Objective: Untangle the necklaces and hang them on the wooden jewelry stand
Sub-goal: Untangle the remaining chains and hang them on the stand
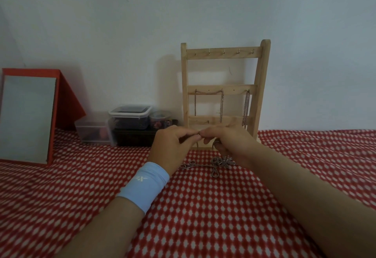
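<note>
Pinched tip to tip on a thin necklace chain (197,144): fingertips (195,135) of left hand (173,145) and right hand (227,141). Strands hanging just below the pinch. Tangled necklaces (215,165) heaped on red patterned cloth (203,206), under the right hand. Wooden jewelry stand (262,86) directly beyond, chains (221,105) hung on middle rail. Blue wristband (146,184) on left wrist.
</note>
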A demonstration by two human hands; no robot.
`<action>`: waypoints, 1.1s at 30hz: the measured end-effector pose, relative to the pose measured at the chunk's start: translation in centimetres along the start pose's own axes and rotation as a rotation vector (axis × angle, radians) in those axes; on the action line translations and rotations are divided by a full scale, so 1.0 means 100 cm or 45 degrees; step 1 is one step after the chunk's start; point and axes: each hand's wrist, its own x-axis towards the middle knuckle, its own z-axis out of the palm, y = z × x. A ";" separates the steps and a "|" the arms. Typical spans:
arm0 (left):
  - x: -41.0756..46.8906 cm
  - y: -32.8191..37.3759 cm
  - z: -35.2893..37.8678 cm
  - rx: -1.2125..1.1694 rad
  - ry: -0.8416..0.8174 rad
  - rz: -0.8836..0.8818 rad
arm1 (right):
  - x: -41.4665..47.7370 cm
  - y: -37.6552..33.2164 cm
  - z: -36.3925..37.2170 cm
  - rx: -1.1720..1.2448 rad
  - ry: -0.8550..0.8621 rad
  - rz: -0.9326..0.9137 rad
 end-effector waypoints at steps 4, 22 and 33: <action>-0.002 0.005 0.001 0.052 0.060 0.083 | -0.001 0.000 0.000 -0.021 0.012 -0.018; -0.003 0.015 -0.002 -0.754 -0.261 -0.740 | 0.015 0.007 -0.012 0.378 -0.321 -0.178; -0.003 0.012 -0.004 -1.200 -0.402 -1.017 | 0.015 0.012 -0.010 -0.334 -0.074 -0.493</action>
